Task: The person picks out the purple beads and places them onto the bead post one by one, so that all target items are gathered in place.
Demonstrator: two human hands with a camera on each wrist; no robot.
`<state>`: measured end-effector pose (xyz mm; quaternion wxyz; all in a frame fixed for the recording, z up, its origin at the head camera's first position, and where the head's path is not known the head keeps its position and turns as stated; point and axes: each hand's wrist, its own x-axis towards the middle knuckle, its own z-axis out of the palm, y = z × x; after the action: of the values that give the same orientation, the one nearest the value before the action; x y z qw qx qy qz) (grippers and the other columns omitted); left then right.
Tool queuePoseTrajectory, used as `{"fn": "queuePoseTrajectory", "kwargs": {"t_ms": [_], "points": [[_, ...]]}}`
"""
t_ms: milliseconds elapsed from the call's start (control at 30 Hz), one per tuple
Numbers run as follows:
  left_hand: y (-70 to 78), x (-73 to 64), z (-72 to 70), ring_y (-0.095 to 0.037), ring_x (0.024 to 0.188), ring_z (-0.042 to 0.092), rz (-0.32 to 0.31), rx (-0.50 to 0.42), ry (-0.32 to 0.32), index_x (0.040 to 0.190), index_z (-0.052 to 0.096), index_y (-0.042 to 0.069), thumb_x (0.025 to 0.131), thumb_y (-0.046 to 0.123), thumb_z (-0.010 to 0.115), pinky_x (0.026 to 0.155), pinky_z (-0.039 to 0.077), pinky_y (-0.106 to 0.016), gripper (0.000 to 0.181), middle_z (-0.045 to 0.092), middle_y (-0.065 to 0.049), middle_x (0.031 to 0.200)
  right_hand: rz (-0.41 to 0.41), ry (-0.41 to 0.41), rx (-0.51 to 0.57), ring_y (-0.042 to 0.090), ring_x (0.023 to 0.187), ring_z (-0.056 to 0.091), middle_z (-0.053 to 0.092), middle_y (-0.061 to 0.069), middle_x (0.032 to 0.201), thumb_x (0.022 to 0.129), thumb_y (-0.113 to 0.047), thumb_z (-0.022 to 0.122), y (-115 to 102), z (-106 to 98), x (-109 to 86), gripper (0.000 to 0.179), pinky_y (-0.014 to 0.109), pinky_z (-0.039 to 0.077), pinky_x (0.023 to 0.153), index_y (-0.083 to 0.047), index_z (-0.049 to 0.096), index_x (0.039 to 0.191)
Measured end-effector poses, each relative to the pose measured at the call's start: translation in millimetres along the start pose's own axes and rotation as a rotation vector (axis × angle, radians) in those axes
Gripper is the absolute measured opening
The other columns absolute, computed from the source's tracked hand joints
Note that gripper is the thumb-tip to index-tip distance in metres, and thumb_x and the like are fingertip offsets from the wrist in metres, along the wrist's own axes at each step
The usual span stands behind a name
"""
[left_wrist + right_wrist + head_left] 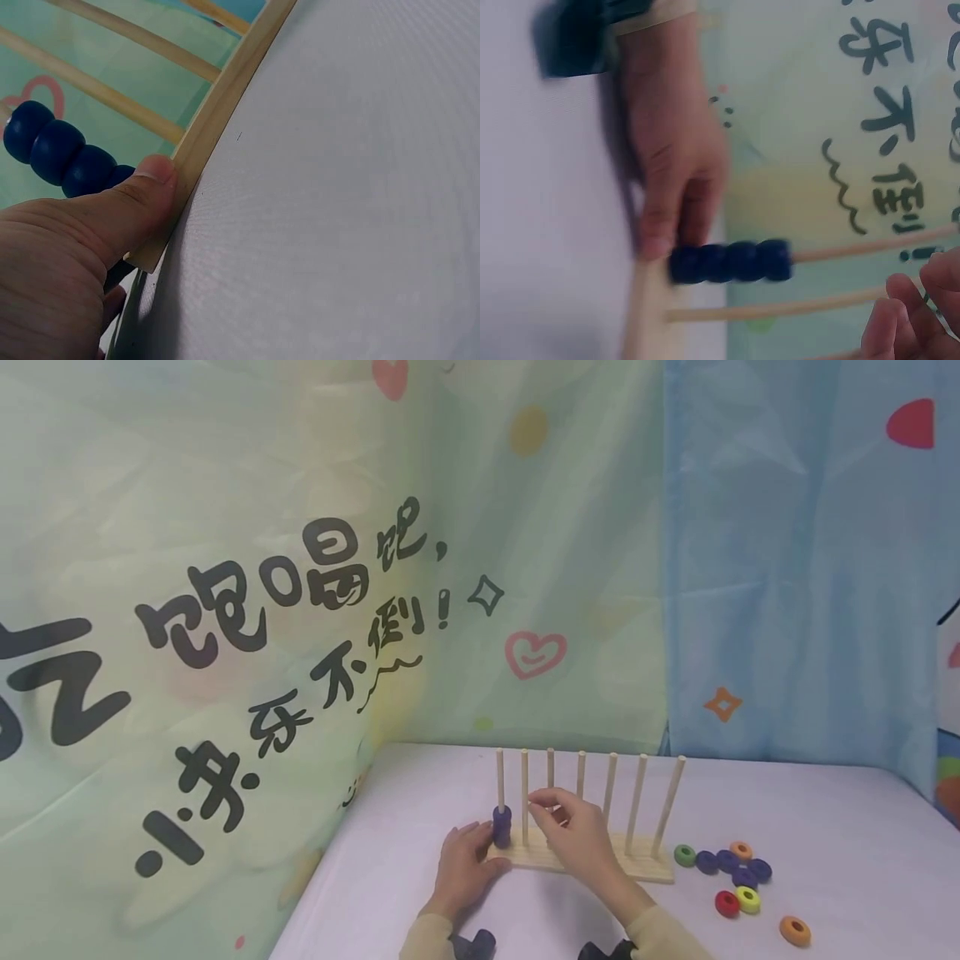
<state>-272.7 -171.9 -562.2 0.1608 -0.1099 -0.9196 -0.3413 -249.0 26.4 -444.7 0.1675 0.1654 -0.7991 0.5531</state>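
Observation:
My left hand [467,864] grips the left end of a wooden peg rack, its thumb on the front edge of the base [214,112]. Several dark blue-purple rings [502,828] are stacked on the leftmost peg, right beside that hand. My right hand [576,833] is raised in front of the rack, fingertips close to the upper part of the second peg [525,785]. In the right wrist view its fingers [889,330] are loosely bent, and no ring shows between them. The other upright pegs [638,806] carry no rings.
Loose rings lie on the table right of the rack: a green ring [684,855], several purple ones [707,862], a red ring [727,904], a yellow ring [747,899] and orange ones [795,931]. A printed curtain [555,568] hangs behind the table.

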Motion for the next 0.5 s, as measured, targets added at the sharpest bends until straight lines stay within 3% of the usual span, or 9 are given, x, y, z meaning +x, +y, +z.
{"fn": "queuePoseTrajectory", "kwargs": {"t_ms": [233,500], "points": [[2.6,0.1,-1.2,-0.031,0.127,0.052,-0.011,-0.011,-0.009,0.128,0.064,0.009,0.079,0.037,0.078,0.116,0.025,-0.056,0.058,0.066,-0.007,0.127,0.092,0.033,0.002,0.021,0.064,0.065,0.071,0.001,0.091,0.088,-0.008,0.071,25.8,-7.0,-18.1,0.009,0.023,0.054,0.050,-0.012,0.072,0.096],[1.6,-0.3,-1.0,-0.032,0.127,0.052,-0.020,-0.014,-0.019,0.127,0.063,0.006,0.079,0.036,0.078,0.116,0.024,-0.055,0.059,0.065,-0.010,0.127,0.126,0.072,-0.049,0.010,0.066,0.064,0.073,0.000,0.091,0.089,-0.012,0.071,43.0,-22.5,-24.2,0.010,0.021,0.053,0.054,-0.012,0.073,0.099]]}}
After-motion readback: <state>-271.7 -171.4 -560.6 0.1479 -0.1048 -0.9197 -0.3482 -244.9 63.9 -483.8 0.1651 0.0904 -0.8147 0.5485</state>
